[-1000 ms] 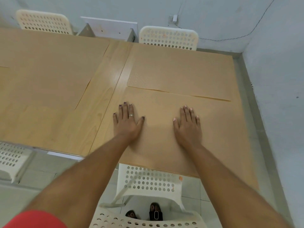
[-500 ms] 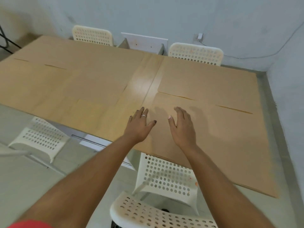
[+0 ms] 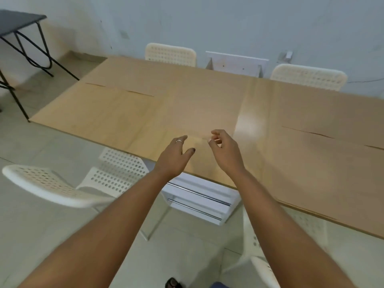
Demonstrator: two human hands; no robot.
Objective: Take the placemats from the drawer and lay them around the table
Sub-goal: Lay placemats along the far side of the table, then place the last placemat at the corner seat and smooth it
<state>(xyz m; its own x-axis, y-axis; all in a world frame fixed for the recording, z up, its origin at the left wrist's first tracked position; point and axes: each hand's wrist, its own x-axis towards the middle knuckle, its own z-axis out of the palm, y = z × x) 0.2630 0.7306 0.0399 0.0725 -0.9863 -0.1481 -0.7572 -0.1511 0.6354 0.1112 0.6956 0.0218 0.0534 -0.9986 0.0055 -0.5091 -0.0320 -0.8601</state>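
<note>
Tan placemats, nearly the colour of the wood, lie flat on the long wooden table [image 3: 247,113]. One placemat [image 3: 324,169] covers the near right part, another [image 3: 324,107] lies behind it, and more [image 3: 116,109] lie on the left half. My left hand [image 3: 173,156] and my right hand [image 3: 225,150] hover side by side over the table's near edge, fingers loosely curled, holding nothing. Under the table below my hands is a white drawer unit [image 3: 199,200] with metal bar handles, drawers closed.
White perforated chairs stand around the table: one [image 3: 56,183] at near left, one [image 3: 261,256] at near right, two [image 3: 170,54] [image 3: 307,76] on the far side by the wall. A black folding table [image 3: 20,21] stands at far left. My sandalled foot [image 3: 172,283] shows on the tiled floor.
My hands have lifted off the near right placemat, which stays flat, and moved left along the near edge. My view has swung left, bringing the drawer unit and the table's left end into sight.
</note>
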